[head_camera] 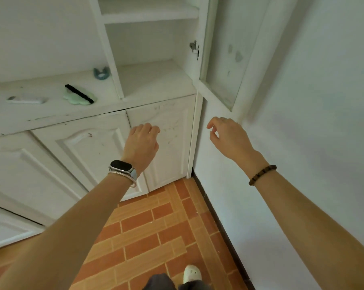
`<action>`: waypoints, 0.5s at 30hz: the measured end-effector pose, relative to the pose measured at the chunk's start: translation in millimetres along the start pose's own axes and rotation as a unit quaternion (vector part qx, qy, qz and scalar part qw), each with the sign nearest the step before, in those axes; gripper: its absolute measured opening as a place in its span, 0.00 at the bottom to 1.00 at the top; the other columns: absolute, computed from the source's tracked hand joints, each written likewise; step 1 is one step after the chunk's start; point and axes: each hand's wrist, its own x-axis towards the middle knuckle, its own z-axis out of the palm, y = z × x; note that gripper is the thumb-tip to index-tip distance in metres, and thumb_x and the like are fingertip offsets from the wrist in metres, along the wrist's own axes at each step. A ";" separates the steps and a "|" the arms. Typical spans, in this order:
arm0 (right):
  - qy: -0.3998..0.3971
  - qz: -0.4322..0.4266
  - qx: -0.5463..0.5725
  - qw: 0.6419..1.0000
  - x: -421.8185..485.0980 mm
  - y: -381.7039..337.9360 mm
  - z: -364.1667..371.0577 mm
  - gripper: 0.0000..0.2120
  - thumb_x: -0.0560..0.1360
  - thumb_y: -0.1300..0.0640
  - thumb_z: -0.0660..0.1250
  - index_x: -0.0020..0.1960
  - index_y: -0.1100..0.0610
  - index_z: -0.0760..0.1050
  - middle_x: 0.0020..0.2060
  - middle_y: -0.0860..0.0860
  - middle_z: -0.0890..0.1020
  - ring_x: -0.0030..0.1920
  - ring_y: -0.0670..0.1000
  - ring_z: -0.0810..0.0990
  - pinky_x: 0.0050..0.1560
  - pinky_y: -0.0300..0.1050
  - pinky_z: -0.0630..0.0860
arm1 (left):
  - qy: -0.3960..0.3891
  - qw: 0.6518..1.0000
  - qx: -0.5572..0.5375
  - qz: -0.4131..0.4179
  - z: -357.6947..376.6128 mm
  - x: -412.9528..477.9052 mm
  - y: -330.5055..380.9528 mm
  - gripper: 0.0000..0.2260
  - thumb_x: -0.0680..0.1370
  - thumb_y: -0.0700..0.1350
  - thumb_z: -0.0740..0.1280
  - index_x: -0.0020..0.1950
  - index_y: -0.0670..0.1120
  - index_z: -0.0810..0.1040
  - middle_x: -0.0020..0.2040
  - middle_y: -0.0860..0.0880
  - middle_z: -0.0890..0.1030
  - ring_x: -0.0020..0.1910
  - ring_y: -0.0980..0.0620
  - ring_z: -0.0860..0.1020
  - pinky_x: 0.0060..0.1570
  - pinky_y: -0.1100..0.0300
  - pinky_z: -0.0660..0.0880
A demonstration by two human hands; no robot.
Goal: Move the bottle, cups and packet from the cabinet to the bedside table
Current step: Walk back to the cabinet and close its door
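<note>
I face a white cabinet (151, 105) in a room corner. Its open compartment (151, 78) shows bare shelves; no bottle, cup or packet is in view. The glass door (223, 59) stands swung out to the right. My left hand (142, 141), with a watch and bangles on the wrist, hovers before the lower cabinet door (168, 130), fingers loosely curled and holding nothing. My right hand (227, 135), with a bead bracelet on the wrist, hangs just below the glass door's bottom corner, fingers apart and empty.
On the counter to the left lie a mint-green pad with a black strip (79, 95), a small blue-grey clip (101, 73) and a white flat object (27, 99). A white wall (302, 143) closes the right side. Orange brick-pattern floor tiles (156, 227) lie below, with my shoe (191, 273) on them.
</note>
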 end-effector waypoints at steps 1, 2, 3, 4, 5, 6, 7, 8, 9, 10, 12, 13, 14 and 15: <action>0.002 -0.006 0.001 1.000 8.5 3.0 -2.5 0.10 0.79 0.58 0.61 0.58 0.57 0.75 0.51 0.53 0.81 0.48 0.54 0.78 0.50 0.52 0.76 | 0.000 1.000 0.004 -0.004 0.0 5.9 1.0 0.11 0.71 0.34 0.66 0.53 0.40 0.77 0.45 0.42 0.79 0.43 0.42 0.77 0.49 0.48 0.73; 0.004 -0.010 0.003 1.000 16.4 5.0 -4.9 0.10 0.79 0.58 0.61 0.58 0.57 0.75 0.51 0.53 0.81 0.49 0.54 0.78 0.50 0.51 0.76 | 0.000 1.000 0.010 -0.006 -0.4 11.1 1.7 0.11 0.71 0.34 0.66 0.53 0.40 0.77 0.45 0.43 0.78 0.43 0.42 0.77 0.49 0.48 0.73; 0.008 -0.014 0.003 1.000 24.0 6.6 -7.7 0.09 0.79 0.58 0.61 0.58 0.56 0.75 0.51 0.53 0.81 0.49 0.54 0.78 0.50 0.51 0.76 | 0.001 1.000 0.016 -0.007 -1.1 16.3 1.9 0.11 0.71 0.34 0.66 0.53 0.40 0.77 0.45 0.43 0.78 0.42 0.43 0.77 0.48 0.48 0.73; 0.014 -0.018 0.003 1.000 31.9 7.9 -10.4 0.09 0.79 0.58 0.61 0.58 0.56 0.75 0.50 0.52 0.81 0.49 0.54 0.78 0.50 0.51 0.76 | 0.005 1.000 0.021 -0.007 -2.2 22.1 1.3 0.11 0.71 0.34 0.66 0.53 0.41 0.77 0.44 0.43 0.78 0.42 0.43 0.77 0.48 0.48 0.74; 0.020 -0.022 0.001 1.000 40.1 9.0 -13.8 0.09 0.79 0.57 0.61 0.58 0.55 0.75 0.50 0.52 0.81 0.49 0.54 0.78 0.50 0.51 0.76 | 0.011 1.000 0.027 -0.006 -4.1 28.7 -0.1 0.11 0.70 0.34 0.67 0.52 0.41 0.77 0.44 0.43 0.78 0.41 0.43 0.77 0.48 0.48 0.74; 0.026 -0.027 -0.003 0.999 48.5 9.5 -17.9 0.09 0.79 0.57 0.61 0.58 0.55 0.75 0.50 0.52 0.81 0.49 0.54 0.78 0.50 0.51 0.76 | 0.017 0.999 0.031 -0.005 -6.2 36.4 -1.9 0.12 0.70 0.33 0.67 0.52 0.41 0.77 0.44 0.44 0.78 0.41 0.43 0.77 0.47 0.48 0.74; 0.031 -0.032 -0.009 0.999 56.3 9.4 -22.8 0.10 0.78 0.57 0.61 0.58 0.55 0.75 0.50 0.52 0.81 0.49 0.54 0.78 0.50 0.50 0.76 | 0.024 0.999 0.034 -0.005 -9.1 44.4 -3.7 0.12 0.69 0.33 0.68 0.51 0.41 0.78 0.43 0.44 0.78 0.41 0.43 0.77 0.47 0.48 0.74; 0.037 -0.039 -0.015 0.998 63.8 9.5 -28.4 0.10 0.78 0.57 0.61 0.58 0.55 0.75 0.50 0.52 0.81 0.49 0.54 0.78 0.50 0.49 0.75 | 0.029 0.999 0.036 -0.005 -12.5 53.0 -5.1 0.12 0.69 0.33 0.68 0.51 0.41 0.78 0.43 0.44 0.78 0.41 0.43 0.77 0.47 0.48 0.74; 0.046 -0.044 -0.021 0.998 70.3 9.8 -35.0 0.10 0.78 0.58 0.61 0.58 0.55 0.75 0.50 0.53 0.81 0.49 0.54 0.77 0.50 0.48 0.73 | 0.033 0.999 0.039 -0.002 -17.0 61.6 -5.7 0.12 0.69 0.33 0.68 0.51 0.41 0.78 0.43 0.44 0.78 0.41 0.43 0.77 0.47 0.48 0.74; 0.057 -0.047 -0.026 0.997 76.0 10.2 -42.4 0.10 0.78 0.58 0.62 0.58 0.56 0.75 0.50 0.53 0.81 0.49 0.55 0.77 0.50 0.47 0.71 | 0.039 0.998 0.040 0.002 -21.8 70.1 -5.6 0.11 0.69 0.33 0.67 0.51 0.41 0.77 0.43 0.44 0.78 0.41 0.43 0.77 0.47 0.49 0.74; 0.085 -0.051 -0.036 0.994 87.1 11.5 -60.9 0.09 0.78 0.58 0.62 0.57 0.55 0.76 0.50 0.52 0.81 0.48 0.54 0.77 0.49 0.46 0.69 | 0.056 0.998 0.039 0.015 -32.4 87.6 -4.4 0.11 0.70 0.34 0.66 0.51 0.41 0.77 0.43 0.44 0.78 0.41 0.44 0.76 0.46 0.49 0.74; 0.102 -0.051 -0.039 0.993 92.7 12.4 -71.6 0.09 0.78 0.58 0.62 0.57 0.55 0.76 0.50 0.51 0.81 0.49 0.54 0.77 0.50 0.45 0.69 | 0.066 0.997 0.037 0.024 -37.6 96.5 -3.4 0.11 0.70 0.34 0.66 0.51 0.41 0.77 0.43 0.44 0.78 0.40 0.44 0.76 0.46 0.50 0.74; 0.121 -0.052 -0.035 0.991 98.0 13.3 -83.1 0.09 0.78 0.58 0.62 0.56 0.55 0.76 0.50 0.51 0.81 0.49 0.54 0.77 0.50 0.46 0.70 | 0.076 0.996 0.034 0.035 -42.8 105.8 -1.9 0.11 0.70 0.34 0.66 0.51 0.41 0.77 0.43 0.44 0.78 0.41 0.44 0.76 0.46 0.50 0.74; 0.140 -0.050 -0.020 0.989 102.4 14.1 -95.7 0.09 0.78 0.58 0.62 0.56 0.55 0.76 0.50 0.51 0.81 0.50 0.53 0.77 0.51 0.46 0.72 | 0.087 0.995 0.028 0.046 -48.1 115.4 0.3 0.11 0.70 0.34 0.67 0.52 0.41 0.77 0.44 0.45 0.78 0.41 0.45 0.76 0.46 0.50 0.74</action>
